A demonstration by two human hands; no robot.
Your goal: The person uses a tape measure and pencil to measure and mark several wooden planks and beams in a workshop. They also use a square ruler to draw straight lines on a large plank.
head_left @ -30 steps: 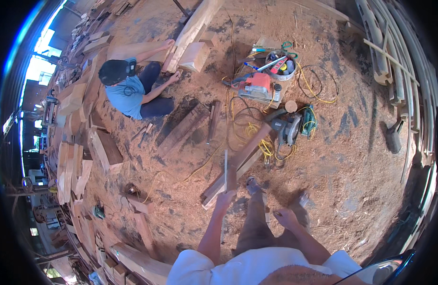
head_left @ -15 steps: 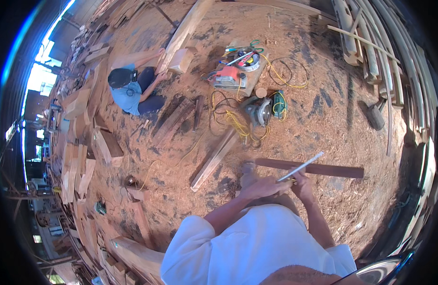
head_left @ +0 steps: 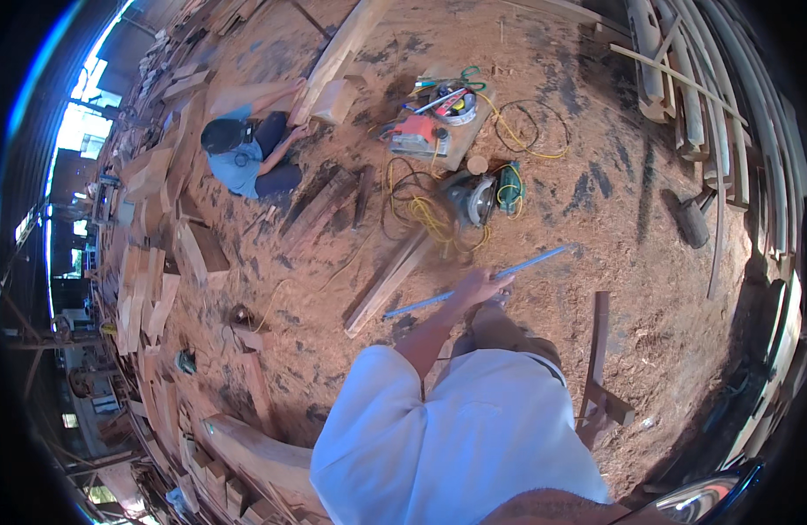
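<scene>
Out in front of me, my left hand is closed around a long, thin, straight blue-grey strip. The strip slants up to the right above the sawdust floor, and its lower left end lies over a squared timber. By my right side, my right hand shows only in part and in shade. It looks wrapped around the near end of a dark wooden piece, which has a long leg and a short crosspiece. Most of my right arm is hidden.
Ahead lie a circular saw, an orange power tool and yellow cords. A person in blue crouches at the far left by a long beam. Poles stack at right, with a mallet nearby.
My hands have parted: the left swung the strip forward and across to the left, while the right dropped back to my side. The dark wood turned from crosswise to pointing away from me.
</scene>
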